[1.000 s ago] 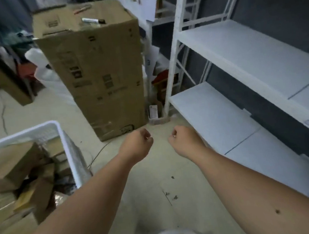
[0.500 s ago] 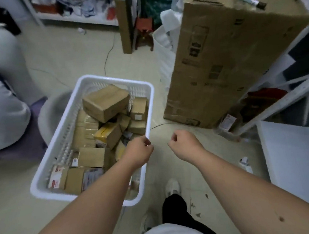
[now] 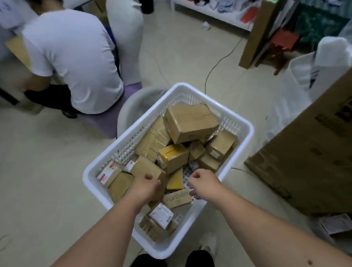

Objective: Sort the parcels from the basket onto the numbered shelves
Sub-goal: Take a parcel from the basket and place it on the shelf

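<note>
A white plastic basket (image 3: 236, 116) stands on the floor in front of me, filled with several brown cardboard parcels. The largest parcel (image 3: 191, 122) lies on top at the far side. A yellow-taped parcel (image 3: 174, 157) sits in the middle, and a small box printed with green letters (image 3: 177, 199) lies near my hands. My left hand (image 3: 146, 187) hovers over the near left parcels with fingers curled, holding nothing. My right hand (image 3: 203, 181) hovers over the near right of the basket, also curled and empty. No numbered shelf of mine is in view.
A person in a white shirt (image 3: 70, 57) crouches at the far left on a purple seat. A large cardboard box (image 3: 320, 153) stands at the right. A white sack (image 3: 126, 32), a cable (image 3: 218, 62) on the floor and cluttered shelves (image 3: 214, 10) lie beyond.
My view has swung left from the white shelves to the basket. Both hands, still curled and empty, now hover over the parcels inside the basket.
</note>
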